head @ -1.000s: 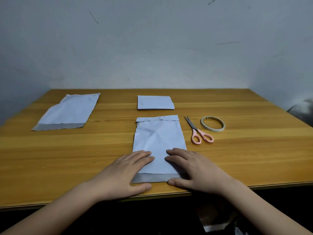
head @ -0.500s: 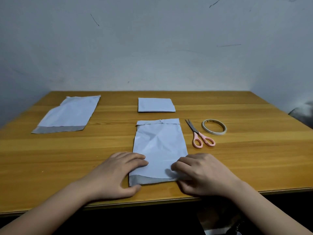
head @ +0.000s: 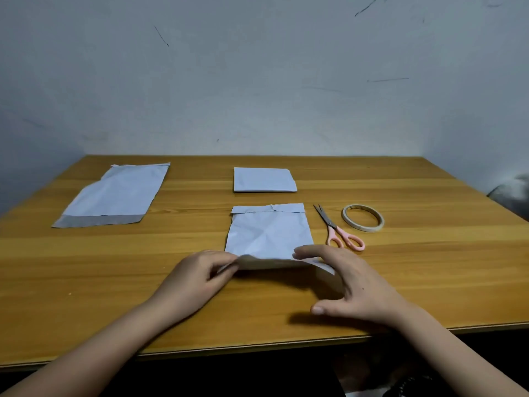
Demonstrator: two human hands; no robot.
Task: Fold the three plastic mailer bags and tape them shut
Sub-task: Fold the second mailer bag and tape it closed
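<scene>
Hands at the near edge of the wooden table (head: 429,282). Pale blue-white plastic mailer bag (head: 269,233) lies in the middle, long axis running away from the person, sealed flap end toward the wall, grey-lined end toward the person. That near end is raised off the table and curling back over the bag. Left hand (head: 197,279) pinches the near left corner between thumb and curled fingers. Right hand (head: 349,282) holds the near right corner, fingers on top, thumb spread low and apart; the grip underneath is hidden.

Second mailer bag, folded into a small rectangle (head: 264,179), lies just beyond the first, long axis crosswise. Third mailer bag, unfolded (head: 114,196), lies flat at far left, grey strip nearest the person, long axis angled away to the right.

Pink-handled scissors (head: 337,229) lie just right of the middle bag, blades pointing away. Roll of pale tape (head: 362,218) lies flat beside them.
</scene>
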